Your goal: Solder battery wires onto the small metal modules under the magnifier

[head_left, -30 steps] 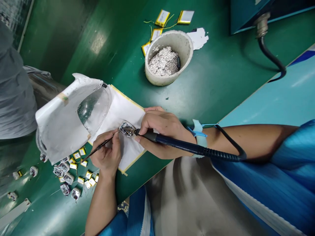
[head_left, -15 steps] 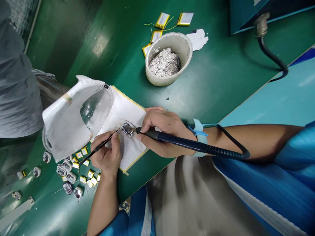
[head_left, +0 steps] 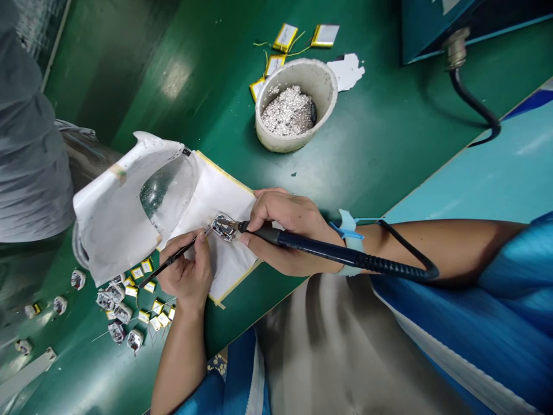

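Note:
My right hand is closed around a soldering iron, whose tip reaches over a small electronic unit with a pale rim. The unit lies on white paper edged with yellow tape. Pinched in my left hand is a pair of black tweezers, with the points at the unit's left edge. Whether the tweezers grip a wire there is too small to tell. A blue wrist strap circles my right wrist.
Beyond the paper stands a pale cup of solder bits, beside yellow-edged batteries. A clear-windowed white sheet rises at left. Several similar units and small batteries lie near my left forearm. A blue box with a cable sits top right.
The soldering iron's tip has shifted slightly left, further over the unit. Both hands keep their grips and hardly move; the whole view has shifted slightly.

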Available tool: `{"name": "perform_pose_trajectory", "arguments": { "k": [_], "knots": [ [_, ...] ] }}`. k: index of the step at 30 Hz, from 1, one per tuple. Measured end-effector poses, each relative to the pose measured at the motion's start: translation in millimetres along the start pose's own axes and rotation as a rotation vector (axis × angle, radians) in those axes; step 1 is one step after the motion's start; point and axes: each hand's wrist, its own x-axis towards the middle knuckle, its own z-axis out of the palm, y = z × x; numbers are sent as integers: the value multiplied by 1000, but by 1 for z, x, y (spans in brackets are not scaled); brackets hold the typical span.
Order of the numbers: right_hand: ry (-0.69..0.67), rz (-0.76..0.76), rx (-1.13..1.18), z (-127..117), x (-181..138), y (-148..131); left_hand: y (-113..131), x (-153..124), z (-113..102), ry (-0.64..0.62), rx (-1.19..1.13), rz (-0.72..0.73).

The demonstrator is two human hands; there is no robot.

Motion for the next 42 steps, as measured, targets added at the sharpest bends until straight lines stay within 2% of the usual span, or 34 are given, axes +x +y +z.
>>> {"name": "perform_pose_trajectory", "arguments": {
  "k": [5, 11, 17, 31, 35, 40, 42],
  "knots": [
    [-5, -8, -1, 0, 0, 1, -1, 0, -1, -21, 34, -37],
    [4, -29, 6, 1, -1, 2, -1, 1, -1, -26, -23, 62],
    [-33, -27, -31, 2, -1, 4, -1, 0, -3, -127, -42, -3],
    [-52, -26, -40, 3, -2, 3, 0, 1, -2, -141, -62, -52],
    [48, -16, 29, 1, -2, 2, 0, 0, -1, -125, -92, -31],
    [155, -58, 18, -2, 1, 1, 5, 10, -15, -78, -113, 60],
    [161, -101, 12, -4, 1, 2, 11, 15, -19, -161, -9, 132]
  ]
}}
